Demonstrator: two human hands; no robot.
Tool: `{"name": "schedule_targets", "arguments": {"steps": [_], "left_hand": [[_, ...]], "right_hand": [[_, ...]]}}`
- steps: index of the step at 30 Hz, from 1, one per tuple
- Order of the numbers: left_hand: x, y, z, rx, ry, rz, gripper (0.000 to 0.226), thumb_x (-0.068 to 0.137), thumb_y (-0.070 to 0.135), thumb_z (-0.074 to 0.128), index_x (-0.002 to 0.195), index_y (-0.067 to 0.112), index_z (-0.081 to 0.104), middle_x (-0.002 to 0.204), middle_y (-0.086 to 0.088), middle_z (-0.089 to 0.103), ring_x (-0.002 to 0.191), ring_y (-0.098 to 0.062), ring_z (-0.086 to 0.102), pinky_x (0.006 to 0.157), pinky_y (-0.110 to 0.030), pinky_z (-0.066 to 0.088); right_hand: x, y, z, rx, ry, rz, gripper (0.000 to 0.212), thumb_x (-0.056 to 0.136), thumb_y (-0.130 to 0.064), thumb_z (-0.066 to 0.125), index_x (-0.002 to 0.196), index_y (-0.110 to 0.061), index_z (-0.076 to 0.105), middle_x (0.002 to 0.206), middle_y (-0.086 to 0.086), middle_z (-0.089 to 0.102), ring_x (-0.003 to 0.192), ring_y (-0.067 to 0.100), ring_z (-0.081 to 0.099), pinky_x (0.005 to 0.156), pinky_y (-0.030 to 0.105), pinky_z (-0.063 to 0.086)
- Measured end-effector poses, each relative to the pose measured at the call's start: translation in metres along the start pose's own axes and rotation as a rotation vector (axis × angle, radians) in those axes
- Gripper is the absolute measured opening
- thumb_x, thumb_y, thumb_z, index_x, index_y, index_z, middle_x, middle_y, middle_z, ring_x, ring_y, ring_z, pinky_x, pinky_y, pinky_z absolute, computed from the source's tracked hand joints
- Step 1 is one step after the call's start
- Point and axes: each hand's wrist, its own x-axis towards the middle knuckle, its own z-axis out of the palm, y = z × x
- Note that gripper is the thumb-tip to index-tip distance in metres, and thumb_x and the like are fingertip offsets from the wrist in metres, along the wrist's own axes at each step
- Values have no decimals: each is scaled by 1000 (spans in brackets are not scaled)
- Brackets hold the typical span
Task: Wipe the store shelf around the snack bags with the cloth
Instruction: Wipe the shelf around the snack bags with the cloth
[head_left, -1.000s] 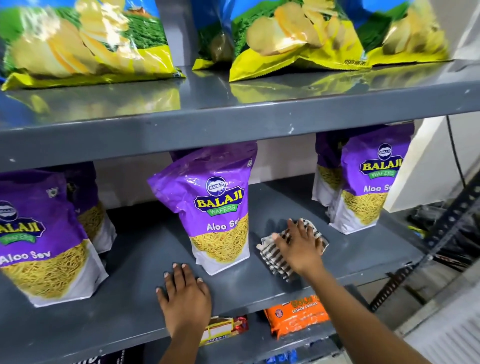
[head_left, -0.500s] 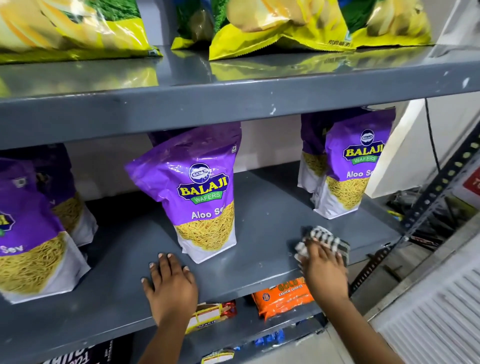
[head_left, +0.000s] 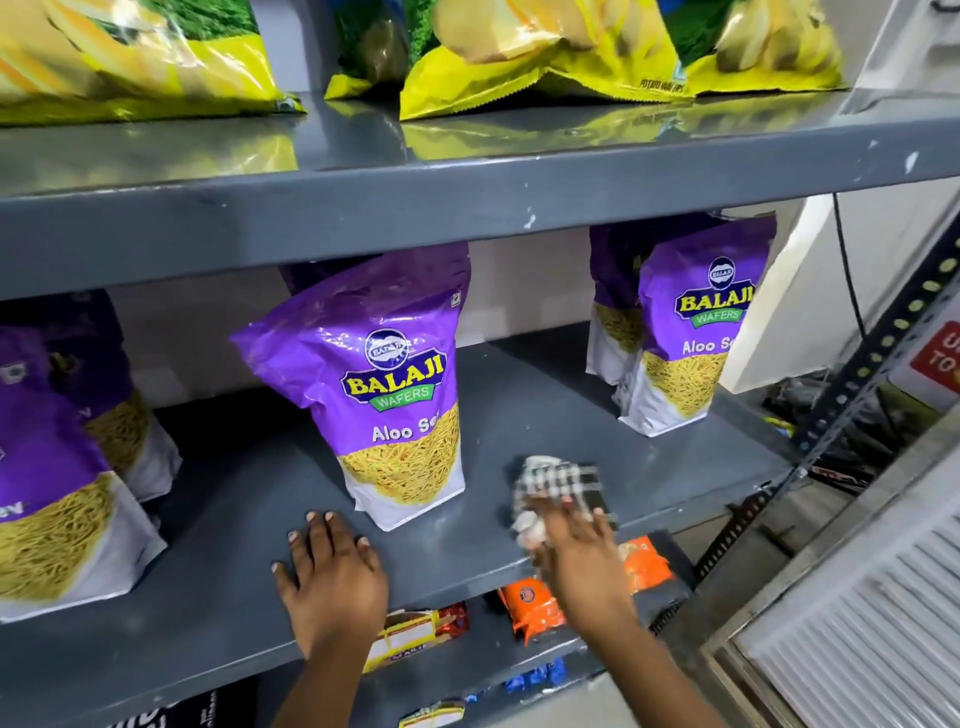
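Note:
A grey metal shelf (head_left: 545, 415) carries purple snack bags standing upright: one in the middle (head_left: 384, 384), a pair at the right (head_left: 691, 332) and more at the left (head_left: 57, 467). My right hand (head_left: 571, 551) presses a black-and-white checked cloth (head_left: 558, 483) onto the shelf near its front edge, between the middle bag and the right pair. My left hand (head_left: 332, 577) rests flat on the shelf's front, fingers spread, just left of the middle bag's base and holding nothing.
The upper shelf (head_left: 467, 208) holds yellow-green chip bags (head_left: 545, 57). Below, an orange cookie pack (head_left: 535, 608) and a red-yellow biscuit pack (head_left: 415, 634) lie on a lower shelf. A perforated metal upright (head_left: 872, 364) and a white slatted panel (head_left: 857, 623) stand at the right.
My right hand slid the cloth toward the right front of the shelf, then back a little leftward. My left hand stayed flat on the shelf. The view tilted down slightly.

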Motion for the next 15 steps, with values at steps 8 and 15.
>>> {"name": "schedule_targets", "arguments": {"steps": [8, 15], "left_hand": [[0, -1, 2, 70, -39, 24, 63, 81, 30, 22, 116, -8, 56, 123, -28, 57, 113, -50, 51, 90, -68, 36], [1, 0, 3, 92, 10, 29, 62, 81, 32, 24, 121, -3, 54, 127, -25, 56, 116, -47, 51, 91, -68, 36]], "right_hand": [[10, 6, -24, 319, 352, 193, 37, 86, -7, 52, 124, -11, 49, 115, 20, 63, 102, 37, 58, 89, 46, 50], [67, -10, -18, 102, 60, 24, 48, 92, -18, 38, 139, -17, 30, 139, 13, 47, 129, 28, 40, 109, 31, 27]]}}
